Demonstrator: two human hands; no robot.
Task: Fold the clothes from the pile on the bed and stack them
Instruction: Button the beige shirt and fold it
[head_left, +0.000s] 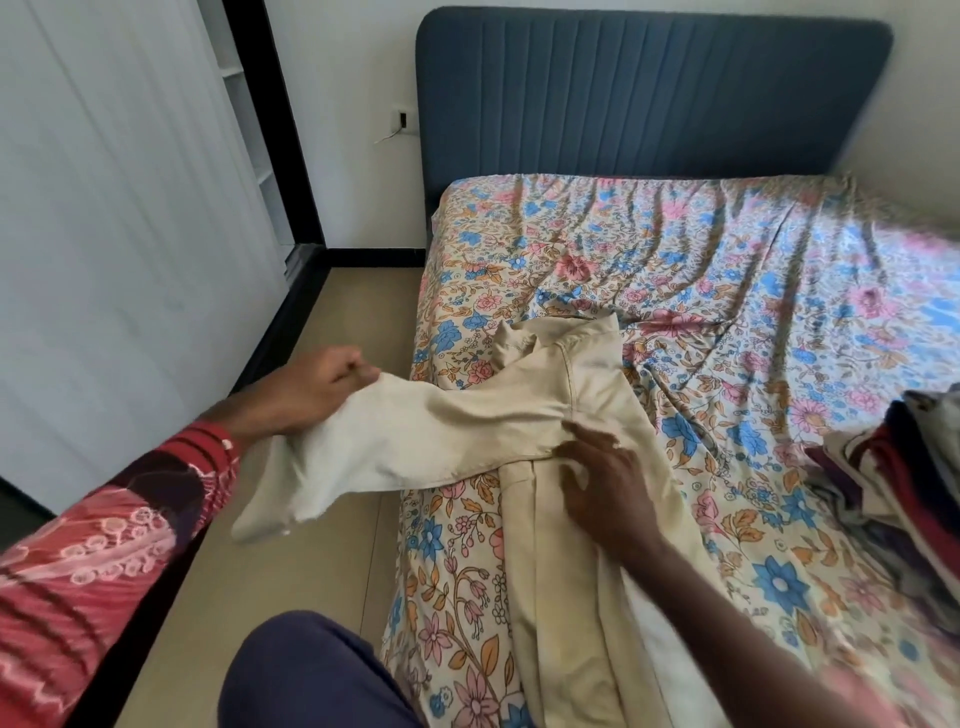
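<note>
While the beige shirt (550, 415) is lying along the near-left edge of the bed (727, 270), its body running from the collar at the far end down toward the person, the left hand (317, 389) is holding one sleeve (374, 447) out sideways over the floor (311, 561). The fingers are curling round the upper edge of the sleeve, partway along it, and the cuff end is hanging loose below the wrist. The right hand (608, 488) is lying flat on the shirt with its fingers spread and relaxed, gripping nothing, pressing just below the shoulder seam where the sleeve is joining the body.

That is the relation the next move seems to be turning on. The sleeve is stretching to the left, straight across the shirt's long axis, and the pressing hand is sitting right at the hinge between the two. The left hand is the one nearer the free end, so bringing the sleeve in across the body would likely be its job, while the right hand is pinning the cloth so that it does not slide.

A heap of other clothes (898, 467), dark red, white and grey, is sitting at the right edge of the bed, well apart from the shirt; whether it is the pile or the folded stack, the view is not telling.
</note>
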